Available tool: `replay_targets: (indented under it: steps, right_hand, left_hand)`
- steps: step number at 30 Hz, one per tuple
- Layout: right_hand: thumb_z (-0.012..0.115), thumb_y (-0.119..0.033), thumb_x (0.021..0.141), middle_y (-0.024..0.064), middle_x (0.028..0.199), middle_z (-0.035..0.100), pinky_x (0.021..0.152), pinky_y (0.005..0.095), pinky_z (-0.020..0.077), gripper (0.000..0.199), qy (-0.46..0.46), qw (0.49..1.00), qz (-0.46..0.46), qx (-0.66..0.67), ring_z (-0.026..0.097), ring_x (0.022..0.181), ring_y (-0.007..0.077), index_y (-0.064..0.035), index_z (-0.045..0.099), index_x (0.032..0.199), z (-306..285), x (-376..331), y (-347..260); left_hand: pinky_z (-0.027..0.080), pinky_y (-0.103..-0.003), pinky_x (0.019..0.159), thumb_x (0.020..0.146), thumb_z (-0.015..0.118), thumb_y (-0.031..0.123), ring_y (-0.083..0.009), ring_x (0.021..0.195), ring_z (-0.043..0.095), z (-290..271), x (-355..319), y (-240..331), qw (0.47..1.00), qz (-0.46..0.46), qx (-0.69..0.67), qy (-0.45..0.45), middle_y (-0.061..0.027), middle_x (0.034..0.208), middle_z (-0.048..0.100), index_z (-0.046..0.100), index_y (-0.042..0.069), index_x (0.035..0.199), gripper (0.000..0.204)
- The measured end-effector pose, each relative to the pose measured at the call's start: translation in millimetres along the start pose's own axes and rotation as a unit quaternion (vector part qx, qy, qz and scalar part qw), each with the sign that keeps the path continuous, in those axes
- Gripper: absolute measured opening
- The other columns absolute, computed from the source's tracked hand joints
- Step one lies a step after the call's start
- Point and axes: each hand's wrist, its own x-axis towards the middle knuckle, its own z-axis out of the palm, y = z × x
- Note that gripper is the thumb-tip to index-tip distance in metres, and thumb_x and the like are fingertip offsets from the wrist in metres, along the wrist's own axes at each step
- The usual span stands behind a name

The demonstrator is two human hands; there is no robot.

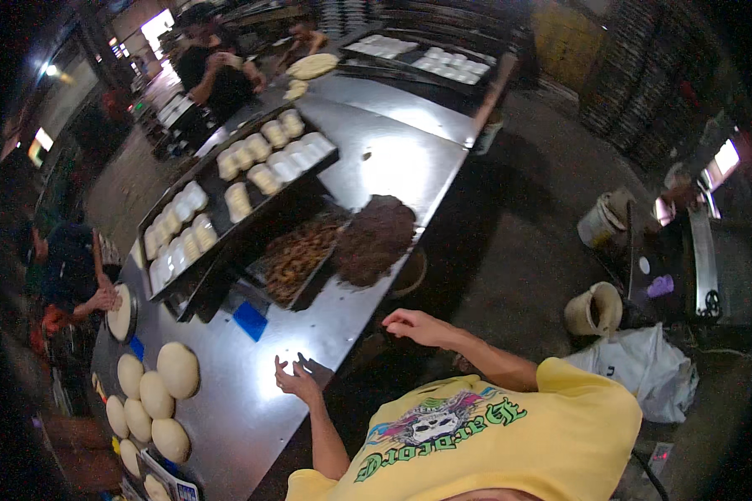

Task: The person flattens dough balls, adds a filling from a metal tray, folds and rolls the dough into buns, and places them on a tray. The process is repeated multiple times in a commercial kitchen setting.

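Note:
My left hand (297, 381) hovers just over the steel table (393, 159) near its front edge, fingers spread and holding nothing. My right hand (418, 326) is held at the table's right edge, fingers loosely apart and empty. Several round dough balls (178, 369) lie to the left of my left hand. A blue square scraper (249, 320) lies on the table ahead of it. Beyond that are a tray of brown filling (297, 259) and a dark brown heap (376, 238) on the bare steel.
Long dark trays of shaped white buns (251, 175) run up the table's left side. A person on the left presses a flat dough disc (121, 313). Other people stand at the far end. Two buckets (595, 309) and a white bag (643, 367) sit on the floor at right.

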Motion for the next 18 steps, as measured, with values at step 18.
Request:
replay_targets:
  steps: [18]
  right_hand:
    - [0.055, -0.024, 0.105, 0.0040, 0.104, 0.065, 0.084, 0.0294, 0.0505, 0.025, 0.060, 0.988, -0.022, 0.143, 0.060, 0.091, 0.0113, -0.0050, 0.062, 0.120, -169, -8, 56]
  left_hand:
    - [0.050, -0.034, 0.082, 0.111, 0.037, 0.029, -0.0181, 0.078, 0.065, 110, -91, 248, 0.965, 0.001, -0.138, -0.224, -0.0075, 0.079, 0.067, 0.058, 0.004, 0.127, 0.036]
